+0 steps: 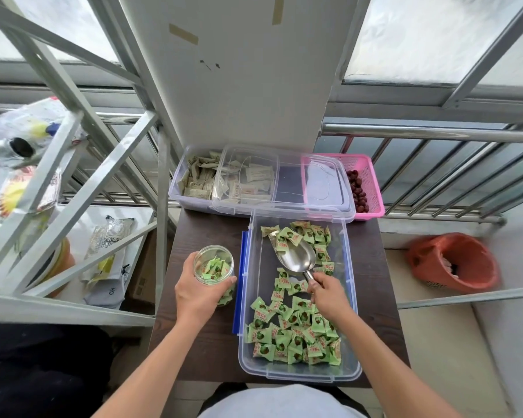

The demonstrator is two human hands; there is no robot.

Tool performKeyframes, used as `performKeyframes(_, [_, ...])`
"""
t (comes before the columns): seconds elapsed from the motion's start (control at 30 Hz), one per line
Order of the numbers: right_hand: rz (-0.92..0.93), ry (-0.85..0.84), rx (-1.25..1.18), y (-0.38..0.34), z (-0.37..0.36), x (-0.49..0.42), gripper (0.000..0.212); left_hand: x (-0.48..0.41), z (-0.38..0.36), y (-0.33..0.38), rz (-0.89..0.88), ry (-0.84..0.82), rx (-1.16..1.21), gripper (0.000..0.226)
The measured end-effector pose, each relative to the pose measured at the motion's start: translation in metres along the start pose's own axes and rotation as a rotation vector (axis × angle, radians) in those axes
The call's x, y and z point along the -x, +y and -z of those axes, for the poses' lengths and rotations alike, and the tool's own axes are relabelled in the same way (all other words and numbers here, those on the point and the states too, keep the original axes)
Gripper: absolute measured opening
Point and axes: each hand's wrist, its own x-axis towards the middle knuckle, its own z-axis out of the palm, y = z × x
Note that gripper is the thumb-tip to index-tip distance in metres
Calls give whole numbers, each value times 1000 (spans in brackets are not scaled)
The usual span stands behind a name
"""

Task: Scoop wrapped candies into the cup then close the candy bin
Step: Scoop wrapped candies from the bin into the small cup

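Both hands are busy: my left hand (195,292) wraps the cup (213,263), just beside the bin (299,377); my right hand (329,294) pinches the scoop (296,256) handle, bowl low among the far candies (310,235). I should drive the scoop under a pile, lift it level, then tip over the cup's mouth. Green candies crowd the bin's near end; some sit in the cup. Beyond, the lid (287,188) lies across a second bin (175,193) of pale packets (198,179) and a pink basket (374,188) of red fruit (358,191).
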Motion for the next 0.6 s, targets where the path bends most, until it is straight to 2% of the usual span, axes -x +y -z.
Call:
performKeyframes(0.2, [78, -11, -85, 0, 8, 18, 21, -1, -1, -3, -15, 1, -23, 93])
performKeyframes(0.37, [175, -55, -2, -21, 30, 44, 19, 3, -2, -1, -27, -13, -43, 100])
performKeyframes(0.5, [251, -184, 130, -54, 49, 71, 20, 9, -3, 4, -92, -17, -52, 96])
performKeyframes(0.6, [275, -300, 237, -84, 48, 89, 25, 12, -2, 6, -141, -24, -38, 83])
